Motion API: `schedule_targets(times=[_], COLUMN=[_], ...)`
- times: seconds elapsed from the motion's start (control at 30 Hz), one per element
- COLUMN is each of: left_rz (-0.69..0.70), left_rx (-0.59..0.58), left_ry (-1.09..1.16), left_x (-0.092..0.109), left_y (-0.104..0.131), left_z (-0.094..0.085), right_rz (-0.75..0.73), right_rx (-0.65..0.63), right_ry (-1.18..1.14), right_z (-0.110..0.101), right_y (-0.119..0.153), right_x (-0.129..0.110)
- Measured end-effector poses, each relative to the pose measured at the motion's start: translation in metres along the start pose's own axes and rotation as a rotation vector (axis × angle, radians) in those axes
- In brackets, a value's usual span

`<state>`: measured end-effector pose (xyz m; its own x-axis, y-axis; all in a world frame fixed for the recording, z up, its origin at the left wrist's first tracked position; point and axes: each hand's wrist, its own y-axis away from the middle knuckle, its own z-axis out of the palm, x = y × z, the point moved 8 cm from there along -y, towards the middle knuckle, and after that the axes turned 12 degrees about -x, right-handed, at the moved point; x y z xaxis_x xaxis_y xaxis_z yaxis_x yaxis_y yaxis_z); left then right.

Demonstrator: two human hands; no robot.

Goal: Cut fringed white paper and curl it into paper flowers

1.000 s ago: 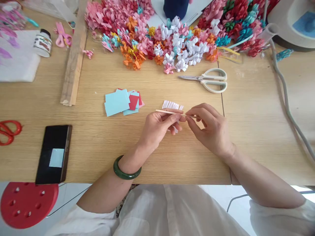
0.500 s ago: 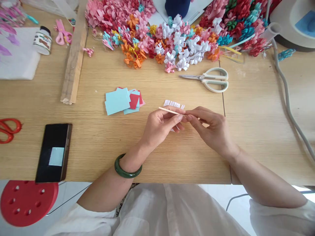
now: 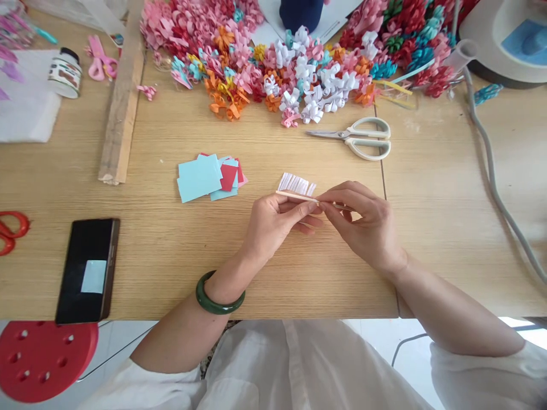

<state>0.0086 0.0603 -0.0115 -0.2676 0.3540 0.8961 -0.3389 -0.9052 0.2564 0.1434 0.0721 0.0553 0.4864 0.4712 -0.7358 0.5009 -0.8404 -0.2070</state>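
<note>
Left of the thin pale wooden stick, wood-grain tabletop spreads to its straight front edge. The left hand, half-curled, pinches the stick; beyond, fringed white paper is partly hidden. The right hand, fingertips together, grips the stick's covered right end.
</note>
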Motion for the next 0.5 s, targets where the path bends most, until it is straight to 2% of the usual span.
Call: schedule_targets(times=[0.37, 0.5], left_rz=[-0.053, -0.061], left_rx=[0.007, 0.005], left_ry=[0.047, 0.051], left_x=[-0.0044, -0.0050], left_y=[0.0014, 0.0016], left_z=[0.0009, 0.0018], right_rz=[-0.029, -0.083], right_rx=[0.042, 0.060], right_ry=[0.092, 0.183], right_z=[0.0008, 0.0017], right_y=[0.0018, 0.0027], right_x=[-0.0012, -0.0076])
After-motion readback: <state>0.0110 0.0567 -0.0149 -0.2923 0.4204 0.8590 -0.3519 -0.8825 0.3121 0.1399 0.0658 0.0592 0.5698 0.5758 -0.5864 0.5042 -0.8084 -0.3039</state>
